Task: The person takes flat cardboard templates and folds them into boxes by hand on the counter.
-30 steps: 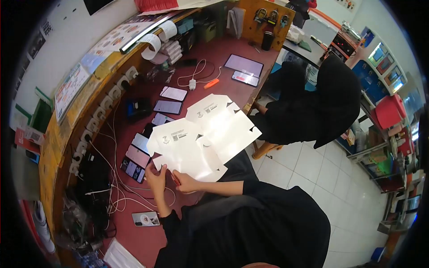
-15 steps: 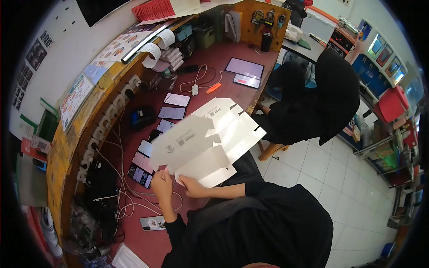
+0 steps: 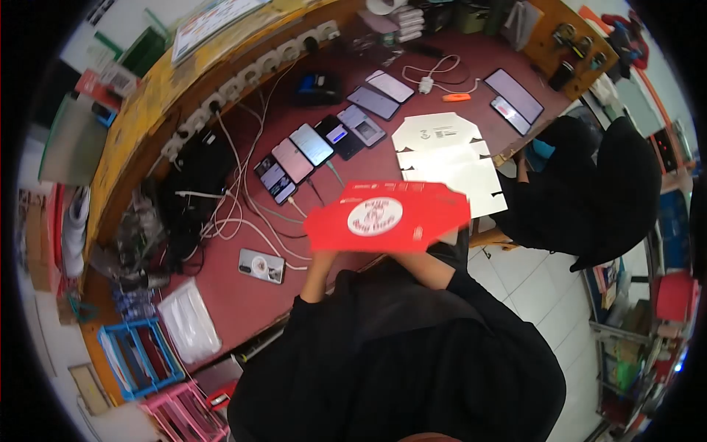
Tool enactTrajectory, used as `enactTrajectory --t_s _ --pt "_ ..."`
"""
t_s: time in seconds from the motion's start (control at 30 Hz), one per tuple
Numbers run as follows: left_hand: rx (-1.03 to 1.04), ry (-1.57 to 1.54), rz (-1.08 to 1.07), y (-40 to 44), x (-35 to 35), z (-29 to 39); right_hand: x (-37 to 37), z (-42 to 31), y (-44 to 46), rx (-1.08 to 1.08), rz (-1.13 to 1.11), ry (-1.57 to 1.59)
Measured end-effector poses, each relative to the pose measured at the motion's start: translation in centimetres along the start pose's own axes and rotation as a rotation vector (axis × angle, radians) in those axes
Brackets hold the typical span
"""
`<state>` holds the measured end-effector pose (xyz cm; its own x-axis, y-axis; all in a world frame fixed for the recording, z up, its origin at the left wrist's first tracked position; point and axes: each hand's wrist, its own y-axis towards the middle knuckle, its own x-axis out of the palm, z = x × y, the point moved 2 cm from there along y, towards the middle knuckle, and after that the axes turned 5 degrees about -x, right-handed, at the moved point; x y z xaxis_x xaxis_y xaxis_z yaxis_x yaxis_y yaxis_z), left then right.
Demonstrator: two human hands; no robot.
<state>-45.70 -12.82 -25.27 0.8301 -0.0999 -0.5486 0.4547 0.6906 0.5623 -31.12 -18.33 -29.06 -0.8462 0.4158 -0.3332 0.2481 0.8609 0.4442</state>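
Observation:
A red cardboard sheet (image 3: 317,228) with a white oval print is held up in front of my body. Both my hands are under its near edge, and the sheet hides their fingers; only the wrists and forearms show. Beyond it, a white die-cut sheet (image 3: 449,158) with small black print lies at the counter's edge, partly covered by the red one. A row of phones (image 3: 293,160) lies to the left of the sheets. Nearer to me on the left is a phone with a round sticker (image 3: 261,266).
White cables (image 3: 243,199) run across the red counter (image 3: 250,317). A blue basket (image 3: 140,361), a pink basket (image 3: 184,416) and a white packet (image 3: 189,322) are at lower left. Another person in black (image 3: 589,191) sits at the right. A tablet (image 3: 513,94) lies at the far right.
One sheet has separated and turned over, showing its red side; the other lies white side up beyond it. Both my hands have gone under the red sheet. The view has swung left.

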Motion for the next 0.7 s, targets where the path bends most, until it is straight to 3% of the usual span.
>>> enactTrajectory --t_s 0.1,0.23,0.33,0.37,0.43,0.47,0.5,0.57,0.67,0.7 --pt "0.131 0.100 0.041 1.5 0.5 0.0 0.0 0.2 0.3 -0.141 0.027 -0.010" --pt "0.072 0.068 0.023 2.2 2.1 0.2 0.0 0.0 1.0 -0.279 0.039 -0.017" --pt "-0.245 -0.151 -0.037 1.4 3.4 -0.5 0.1 -0.8 2.0 -0.230 -0.030 -0.029" --pt "-0.244 -0.196 -0.144 1.3 3.5 -1.5 -0.3 -0.7 3.0 -0.072 -0.137 -0.070" --pt "-0.437 -0.513 -0.066 1.6 3.9 -2.8 -1.5 -1.8 4.8 0.240 -0.359 -0.177" --pt "-0.533 -0.673 -0.035 1.6 4.1 -3.2 -2.1 -3.4 5.2 0.180 -0.419 -0.124" --pt "-0.866 -1.143 -0.129 2.6 2.9 -0.9 -3.0 -5.9 5.9 0.119 -0.476 -0.073" --pt "-0.828 -1.093 -0.104 2.6 2.9 -0.9 -2.8 -6.5 5.8 0.099 -0.597 -0.078" --pt "-0.829 -0.983 0.092 0.7 4.3 -4.2 -6.4 -10.0 5.8 0.175 -0.540 0.251" --pt "-0.862 -0.987 0.178 0.4 4.7 -4.3 -8.0 -11.0 5.2 -0.019 -0.356 0.140"
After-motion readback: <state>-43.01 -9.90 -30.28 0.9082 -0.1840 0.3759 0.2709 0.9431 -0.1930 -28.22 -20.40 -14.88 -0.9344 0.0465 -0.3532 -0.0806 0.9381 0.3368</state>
